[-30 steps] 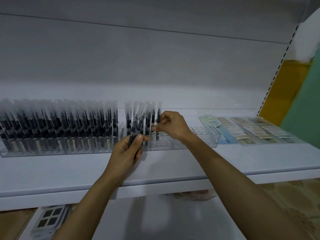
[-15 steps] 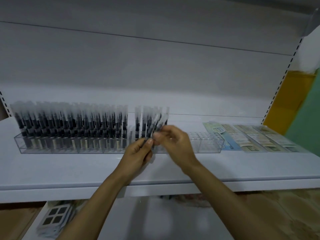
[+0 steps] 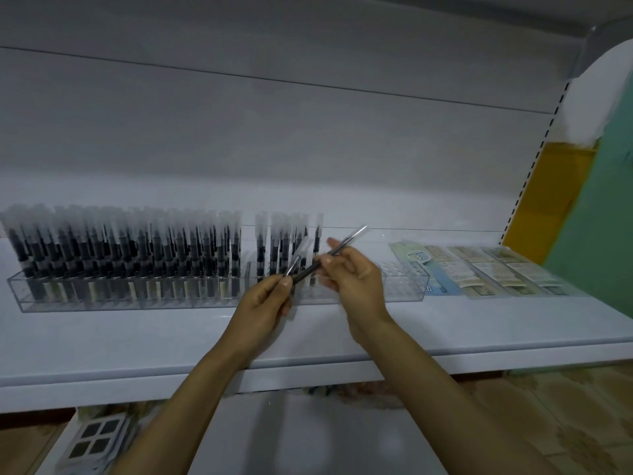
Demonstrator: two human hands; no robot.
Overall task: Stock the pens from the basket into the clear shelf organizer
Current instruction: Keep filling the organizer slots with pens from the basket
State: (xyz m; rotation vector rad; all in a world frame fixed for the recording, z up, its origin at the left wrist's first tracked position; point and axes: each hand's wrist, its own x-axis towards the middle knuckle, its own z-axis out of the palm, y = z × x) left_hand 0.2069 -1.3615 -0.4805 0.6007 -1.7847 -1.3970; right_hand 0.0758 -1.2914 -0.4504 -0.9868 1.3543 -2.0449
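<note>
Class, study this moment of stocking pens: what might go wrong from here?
1. The right hand only pinches the tilted pen; it might slip and fall off the shelf.
2. Lowered carelessly, it could knock the standing pens beside the empty slots.
3. The spare pen in the left hand might also drop.

Both bare forearms reach up from below and converge, the hands nearly touching. The left hand [image 3: 263, 305] curls, thumb uppermost, around a clear-capped pen [image 3: 303, 249] — the right hand [image 3: 358, 282], wrist bent, pinches a slanted pen [image 3: 346, 242] between thumb and fingertips.
</note>
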